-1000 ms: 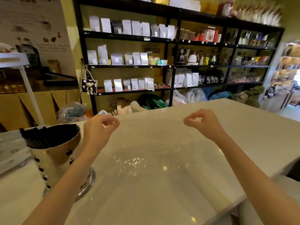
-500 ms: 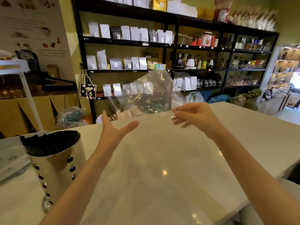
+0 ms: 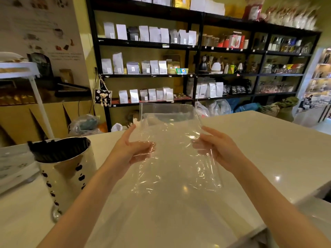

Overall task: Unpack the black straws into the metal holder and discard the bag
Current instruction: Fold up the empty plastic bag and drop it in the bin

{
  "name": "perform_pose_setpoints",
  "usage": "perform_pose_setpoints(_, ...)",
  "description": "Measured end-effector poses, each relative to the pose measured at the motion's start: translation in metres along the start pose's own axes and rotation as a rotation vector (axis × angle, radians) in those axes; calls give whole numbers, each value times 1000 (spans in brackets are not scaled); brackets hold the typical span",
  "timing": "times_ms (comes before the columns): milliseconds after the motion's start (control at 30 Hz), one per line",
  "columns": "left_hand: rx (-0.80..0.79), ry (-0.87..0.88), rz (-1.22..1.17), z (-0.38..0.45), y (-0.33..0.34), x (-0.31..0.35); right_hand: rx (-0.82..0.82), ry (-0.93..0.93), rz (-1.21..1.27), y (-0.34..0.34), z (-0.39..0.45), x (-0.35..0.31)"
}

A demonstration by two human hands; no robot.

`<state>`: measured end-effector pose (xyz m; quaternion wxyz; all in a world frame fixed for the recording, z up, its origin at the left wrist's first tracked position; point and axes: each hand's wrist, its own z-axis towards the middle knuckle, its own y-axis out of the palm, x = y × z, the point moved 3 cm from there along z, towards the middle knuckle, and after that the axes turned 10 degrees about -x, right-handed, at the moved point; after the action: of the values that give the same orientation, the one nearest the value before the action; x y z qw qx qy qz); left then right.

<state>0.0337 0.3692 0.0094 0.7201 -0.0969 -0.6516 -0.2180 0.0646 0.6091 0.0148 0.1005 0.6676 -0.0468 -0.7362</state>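
Note:
An empty clear plastic bag [image 3: 172, 140] hangs upright in the air over the white counter [image 3: 268, 149], crinkled and see-through. My left hand [image 3: 132, 151] grips its left side, with the fingers showing through the plastic. On its right side my right hand [image 3: 220, 151] grips it the same way. The shiny metal holder [image 3: 66, 178] with black spots stands on the counter at the left, close to my left forearm. It is filled with black straws [image 3: 59, 149], whose tips reach its rim.
Black shelves [image 3: 197, 76] of pouches, kettles and jars line the wall beyond the counter. A white stand [image 3: 35, 90] rises at the far left, with a white flat item [image 3: 14, 161] beside the holder. The counter's edge drops off at the right front.
The bag went from lying stretched flat by its top edge to flipped up in the air with both hands open. Now both hands hold its sides.

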Motion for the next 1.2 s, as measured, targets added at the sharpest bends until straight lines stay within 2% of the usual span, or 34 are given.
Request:
perform_pose_setpoints(133, -16, 22, 134, -16, -2, 1, -57, -98, -187, 1, -6, 3)
perform_pose_setpoints(267, 22, -28, 200, -33, -10, 2, -190, -77, -313, 8, -15, 5)
perform_pose_setpoints(400, 54, -103, 431, -56, -16, 5, -302, -15, -545, 16, -27, 4)
perform_pose_setpoints(467, 107, -110, 602, -69, -15, 9, -283, -21, -736, 22, -33, 0)
perform_pose_setpoints(533, 191, -74, 793, -83, -17, 14, -205, -102, -930, 30, -38, -5)
perform_pose_setpoints(633, 235, -40, 899, -111, -17, 21, -172, -213, -1066, 44, -50, -11)
perform_pose_setpoints(700, 225, -53, 925, -135, -15, 24, -230, -233, -1042, 53, -63, -16)
perform_pose_setpoints(800, 137, -107, 804, -180, -13, 23, -426, -165, -815, 70, -94, -21)
perform_pose_setpoints(967, -169, -359, 521, -264, -8, 2, -638, -91, -603, 106, -149, -1)
perform_pose_setpoints(1033, -332, -445, 358, -297, -1, -12, -686, -32, -598, 118, -166, 19)
perform_pose_setpoints(1100, -432, -472, 291, -325, 9, -32, -741, 71, -629, 129, -182, 43)
perform_pose_setpoints(1200, -371, -530, 309, -357, 17, -78, -829, 285, -551, 145, -203, 92)
